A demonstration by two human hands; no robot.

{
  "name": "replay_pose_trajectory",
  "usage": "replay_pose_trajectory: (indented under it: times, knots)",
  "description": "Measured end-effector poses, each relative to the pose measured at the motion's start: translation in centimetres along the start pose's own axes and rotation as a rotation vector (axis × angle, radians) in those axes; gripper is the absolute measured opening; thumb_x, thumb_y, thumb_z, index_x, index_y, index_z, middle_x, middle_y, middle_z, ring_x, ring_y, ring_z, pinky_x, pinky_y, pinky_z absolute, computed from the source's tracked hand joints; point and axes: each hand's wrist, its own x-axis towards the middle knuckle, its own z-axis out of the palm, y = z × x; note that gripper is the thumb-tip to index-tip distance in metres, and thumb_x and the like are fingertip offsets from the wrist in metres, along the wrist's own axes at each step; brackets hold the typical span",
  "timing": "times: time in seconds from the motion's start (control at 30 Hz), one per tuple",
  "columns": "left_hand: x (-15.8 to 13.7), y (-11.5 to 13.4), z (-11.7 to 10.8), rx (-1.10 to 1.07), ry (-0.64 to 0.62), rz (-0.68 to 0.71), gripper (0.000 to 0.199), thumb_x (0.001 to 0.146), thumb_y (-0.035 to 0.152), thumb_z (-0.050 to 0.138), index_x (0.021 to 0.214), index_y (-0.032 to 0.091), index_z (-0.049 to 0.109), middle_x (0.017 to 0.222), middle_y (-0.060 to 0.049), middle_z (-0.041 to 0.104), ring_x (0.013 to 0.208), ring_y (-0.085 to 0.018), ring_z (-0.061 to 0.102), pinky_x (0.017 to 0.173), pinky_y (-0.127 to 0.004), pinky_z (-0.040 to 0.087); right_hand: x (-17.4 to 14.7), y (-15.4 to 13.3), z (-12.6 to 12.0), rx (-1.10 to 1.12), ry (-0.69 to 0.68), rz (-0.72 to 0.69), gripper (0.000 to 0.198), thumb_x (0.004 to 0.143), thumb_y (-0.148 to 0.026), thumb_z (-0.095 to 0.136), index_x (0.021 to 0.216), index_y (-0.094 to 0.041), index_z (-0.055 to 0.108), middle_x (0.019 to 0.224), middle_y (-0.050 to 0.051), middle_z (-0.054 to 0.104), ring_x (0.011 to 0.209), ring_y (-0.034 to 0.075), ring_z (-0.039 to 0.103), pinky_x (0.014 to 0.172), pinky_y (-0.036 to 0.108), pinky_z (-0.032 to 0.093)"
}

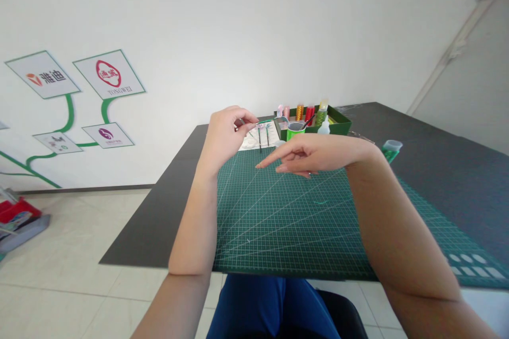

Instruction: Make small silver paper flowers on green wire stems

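Observation:
My left hand [228, 130] is raised over the far left of the cutting mat, thumb and forefinger pinched on a thin stem [265, 121]. Part of the stem is green, and a pale curved piece shows at its right end. Lower and to the right, my right hand [306, 154] hovers palm down above the green gridded cutting mat [278, 217]. Its forefinger points left and the other fingers are loosely bent, with nothing visible in them. Behind the left hand, thin dark sticks with small pale tops [268, 135] lie on a white cloth [248, 141].
A dark green box [340, 124] at the back holds several colored thread spools [299, 112] and a white-tipped bottle. A bright green tin [293, 128] stands before it. Right of these is a green container with a clear lid [392, 150]. The black table [159, 222] meets a white wall.

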Motion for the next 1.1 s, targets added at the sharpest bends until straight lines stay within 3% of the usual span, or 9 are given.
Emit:
replay_pose_trajectory:
  times: [0.47, 1.1]
  knots:
    - [-0.3, -0.3, 1.1, 0.047, -0.079, 0.055, 0.013, 0.085, 0.013, 0.063, 0.082, 0.02, 0.073, 0.086, -0.004, 0.073, 0.076, -0.015, 0.063, 0.073, -0.031, 0.051, -1.7, -0.8, -0.4, 0.037, -0.009, -0.154, 0.046, 0.104, -0.038, 0.054, 0.145, -0.02, 0.061, 0.06, -0.003, 0.057, 0.049, 0.007, 0.046, 0.049, 0.021, 0.031]
    - [-0.8, 0.8, 1.0, 0.028, -0.332, 0.12, 0.018, 0.084, 0.006, 0.061, 0.079, 0.019, 0.073, 0.082, -0.003, 0.071, 0.073, -0.014, 0.061, 0.07, -0.028, 0.046, -3.2, -0.4, -0.4, 0.248, 0.438, -0.103, 0.057, 0.098, -0.041, 0.062, 0.149, -0.017, 0.055, 0.049, -0.008, 0.039, 0.042, 0.007, 0.037, 0.042, 0.023, 0.027]
